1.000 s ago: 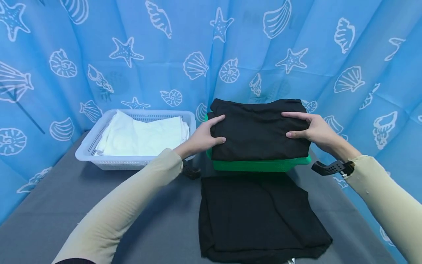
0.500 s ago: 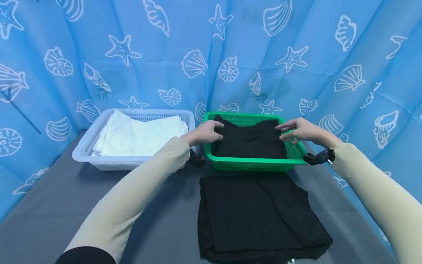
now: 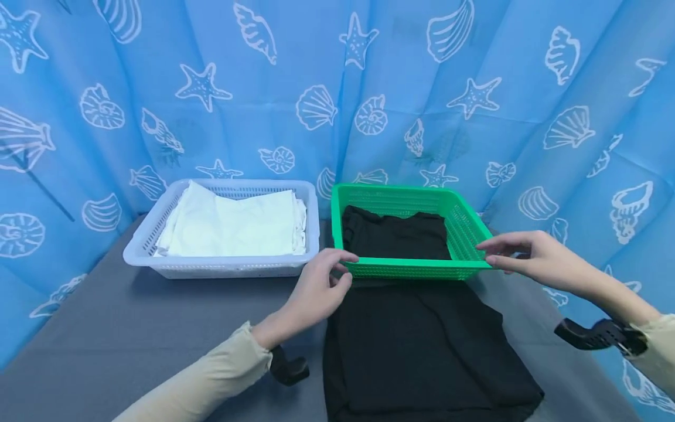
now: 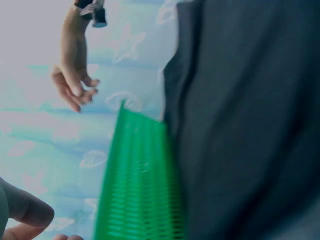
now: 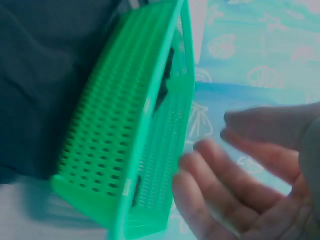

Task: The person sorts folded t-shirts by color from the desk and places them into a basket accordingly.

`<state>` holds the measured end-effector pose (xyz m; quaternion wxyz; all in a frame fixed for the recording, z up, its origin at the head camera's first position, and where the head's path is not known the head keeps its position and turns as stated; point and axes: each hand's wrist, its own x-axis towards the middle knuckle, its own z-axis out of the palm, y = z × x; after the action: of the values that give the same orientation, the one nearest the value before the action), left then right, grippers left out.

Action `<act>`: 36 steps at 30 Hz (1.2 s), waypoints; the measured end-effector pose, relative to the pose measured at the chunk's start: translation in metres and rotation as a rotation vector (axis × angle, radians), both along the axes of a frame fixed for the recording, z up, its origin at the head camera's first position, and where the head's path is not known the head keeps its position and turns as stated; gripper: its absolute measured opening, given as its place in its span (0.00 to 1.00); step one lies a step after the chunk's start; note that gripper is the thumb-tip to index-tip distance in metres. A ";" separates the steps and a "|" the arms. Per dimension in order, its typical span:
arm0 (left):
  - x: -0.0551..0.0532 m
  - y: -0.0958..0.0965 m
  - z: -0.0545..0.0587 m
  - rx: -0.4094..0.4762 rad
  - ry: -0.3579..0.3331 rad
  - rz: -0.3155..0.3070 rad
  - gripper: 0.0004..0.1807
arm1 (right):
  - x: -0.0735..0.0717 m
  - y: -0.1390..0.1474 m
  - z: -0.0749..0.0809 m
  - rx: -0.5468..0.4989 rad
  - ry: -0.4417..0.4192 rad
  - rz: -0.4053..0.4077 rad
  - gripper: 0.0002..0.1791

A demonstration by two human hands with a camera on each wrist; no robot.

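In the head view a folded black garment [image 3: 395,235] lies inside the green basket [image 3: 411,268]. My left hand [image 3: 321,284] is by the basket's front left corner, fingers loosely bent with nothing in them; whether it touches the rim I cannot tell. At the front right corner hovers my right hand [image 3: 532,258], also without anything in its grasp. The right wrist view shows that hand's relaxed fingers [image 5: 215,175] beside the basket wall [image 5: 105,115]. A second folded black garment [image 3: 422,351] is spread on the table in front of the basket.
A white basket [image 3: 221,266] with folded white cloth [image 3: 237,225] stands left of the green one. The grey tabletop [image 3: 211,310] lies beneath everything. Behind both baskets hangs a blue curtain [image 3: 274,76] with shell and starfish prints.
Both hands have set the folded black garment down into the green basket and let go of it. They have since drawn back toward the basket's front corners, the right one moving outward.
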<state>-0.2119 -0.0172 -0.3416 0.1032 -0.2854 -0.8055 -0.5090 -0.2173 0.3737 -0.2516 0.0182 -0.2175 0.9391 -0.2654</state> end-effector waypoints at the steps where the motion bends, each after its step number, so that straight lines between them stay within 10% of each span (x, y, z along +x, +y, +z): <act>1: 0.007 -0.004 -0.005 0.000 -0.024 0.002 0.16 | 0.008 0.003 -0.002 -0.021 -0.041 0.021 0.15; 9: 0.032 -0.020 -0.026 0.024 -0.384 0.007 0.21 | 0.024 0.034 -0.034 -0.177 -0.641 0.360 0.24; 21: 0.034 -0.022 -0.041 0.297 -0.841 -0.039 0.30 | 0.028 0.051 -0.066 -0.160 -0.706 0.108 0.33; 36: 0.040 -0.022 -0.043 0.414 -0.965 -0.140 0.34 | 0.023 0.069 -0.093 -0.576 -1.078 0.171 0.32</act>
<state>-0.1719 -0.0393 -0.3849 -0.2593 -0.0454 -0.6229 -0.7367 -0.1943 0.4426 -0.3443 0.4520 -0.1236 0.6676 -0.5786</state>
